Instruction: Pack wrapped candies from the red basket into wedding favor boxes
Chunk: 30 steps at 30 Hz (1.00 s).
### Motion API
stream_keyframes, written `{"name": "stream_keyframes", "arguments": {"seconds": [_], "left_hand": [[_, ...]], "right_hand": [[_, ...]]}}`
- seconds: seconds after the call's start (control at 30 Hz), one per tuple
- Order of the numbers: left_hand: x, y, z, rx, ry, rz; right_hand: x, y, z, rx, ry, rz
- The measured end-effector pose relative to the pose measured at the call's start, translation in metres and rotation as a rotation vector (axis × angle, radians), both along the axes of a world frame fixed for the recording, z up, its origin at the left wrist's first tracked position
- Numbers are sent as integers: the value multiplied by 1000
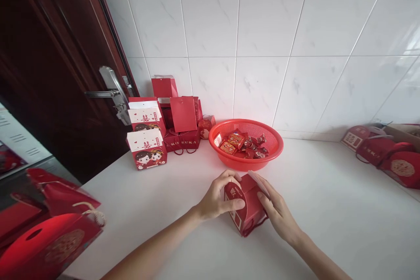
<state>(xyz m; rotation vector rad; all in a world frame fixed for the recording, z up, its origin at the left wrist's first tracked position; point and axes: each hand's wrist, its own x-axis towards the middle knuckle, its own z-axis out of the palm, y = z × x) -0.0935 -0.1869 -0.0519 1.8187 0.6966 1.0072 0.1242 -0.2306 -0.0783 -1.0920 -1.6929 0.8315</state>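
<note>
Between my hands a small red gift box [248,203] with a dark red cord handle rests on the white table [183,245]. My left hand [224,197] grips its left side, thumb over the rounded printed flap. On the other side my right hand [277,210] holds the box's right flap, fingers behind the panel and thumb near the top. Just beyond the box stands a red plastic basket [277,148], with several wrapped sweets [236,141] in it. What the box contains is hidden.
Several red and white gift boxes [149,153] stand back left against the tiled wall [210,30]. Larger red boxes [49,236] fill the near left. More red packages [374,148] lie at the far right. A dark door [59,43] with a metal handle is at left.
</note>
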Motion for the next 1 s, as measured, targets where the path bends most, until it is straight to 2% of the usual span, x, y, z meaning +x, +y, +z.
{"name": "stream_keyframes", "arguments": {"seconds": [0.1,0.27,0.43,0.57,0.8,1.0], "left_hand": [[2,0,1,-17,20,6],[7,-8,0,73,36,104],[12,-16,-5,141,44,228],[14,-15,-11,167,52,280],[10,-14,-11,215,70,243],[7,-9,-11,104,51,170]], "right_hand": [[-4,-2,-2,13,7,-47],[-9,-7,-4,180,-13,-171],[-9,-12,-6,251,-72,-142],[-10,-13,-10,289,-146,-107],[-9,-13,-8,324,-203,-73],[-5,-11,-2,370,-208,-36]]}}
